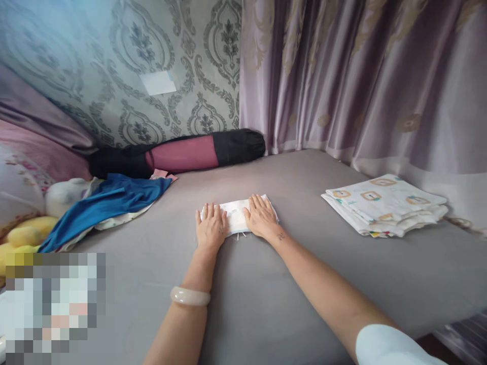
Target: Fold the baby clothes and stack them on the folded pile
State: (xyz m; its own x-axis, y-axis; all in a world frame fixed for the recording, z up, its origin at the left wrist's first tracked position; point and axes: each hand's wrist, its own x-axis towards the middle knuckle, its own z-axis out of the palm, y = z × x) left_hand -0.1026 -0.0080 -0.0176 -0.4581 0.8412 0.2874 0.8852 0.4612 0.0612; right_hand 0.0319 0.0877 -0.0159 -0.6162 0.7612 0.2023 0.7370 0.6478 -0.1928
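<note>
A small white folded cloth (236,215) with a faint print lies flat on the grey bed sheet (289,284). Short ties or loose threads stick out at its near edge. My left hand (211,225) rests flat on the cloth's left end, fingers stretched forward. On the right end lies my right hand (261,217), palm down, fingers extended. Both palms press on the cloth without gripping it, and they hide its two ends. A pale bangle (190,296) circles my left wrist.
Folded white printed cloths (384,203) are stacked at the right. On the left lie a blue garment (117,200), a yellow plush toy (28,232) and a white plush toy (66,195). A long black-and-maroon roll (182,153) lies along the wall. Purple curtains (304,76) hang behind; the lower left is pixelated.
</note>
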